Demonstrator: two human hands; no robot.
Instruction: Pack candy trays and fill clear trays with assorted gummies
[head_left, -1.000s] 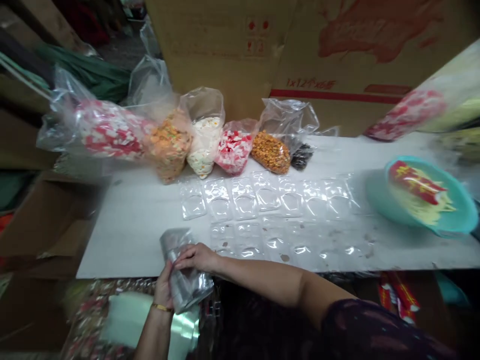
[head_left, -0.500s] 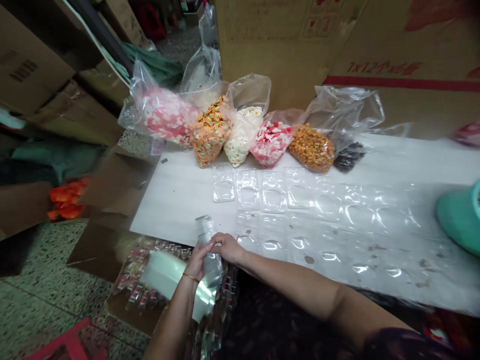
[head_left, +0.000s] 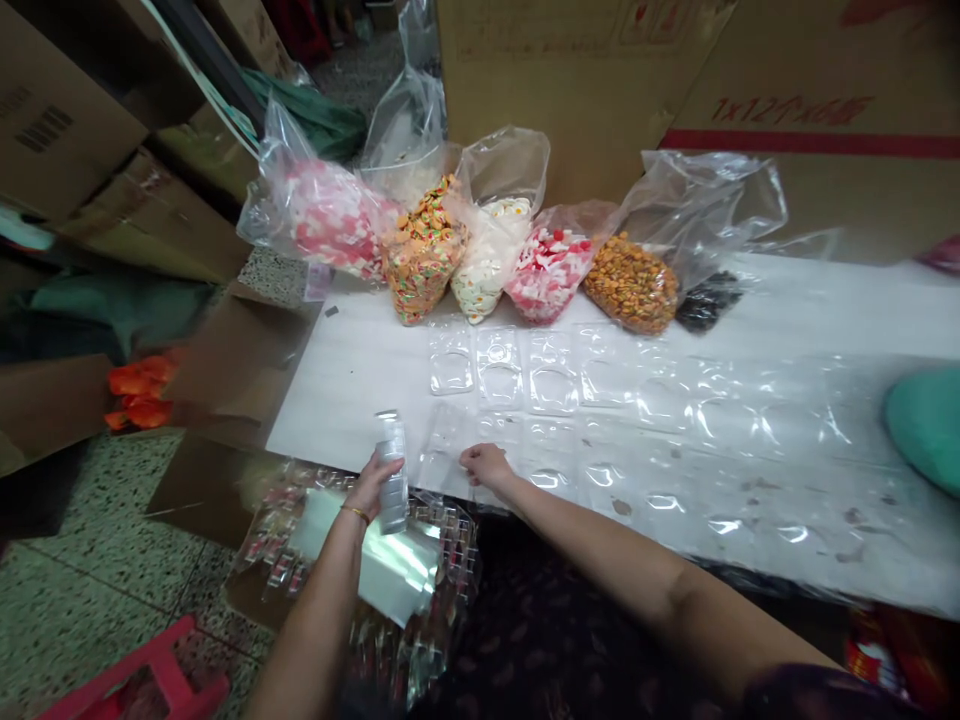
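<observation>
My left hand [head_left: 373, 485] is closed around a stack of clear plastic blister trays [head_left: 393, 480], held upright over the table's front edge. To its right, my right hand [head_left: 486, 466] pinches the edge of a single clear plastic tray [head_left: 444, 445], low over the white table [head_left: 337, 380]. Further clear plastic trays [head_left: 553, 386] lie in two rows on the table, running off to the right. Beneath my left hand an open carton holds many shiny wrapped pieces [head_left: 277, 560], with a pale glossy sheet [head_left: 397, 575] on top.
Along the table's back stand bags of small pieces: pink and white [head_left: 337, 220], orange [head_left: 424, 260], white [head_left: 484, 270], red and white [head_left: 551, 275], brown-orange [head_left: 630, 285], dark [head_left: 709, 300]. A teal container [head_left: 926, 425] sits at right; a pink stool [head_left: 161, 675] at lower left.
My hands have come apart. The right hand has moved right with one tray drawn off the stack, while the left has shifted left with the stack.
</observation>
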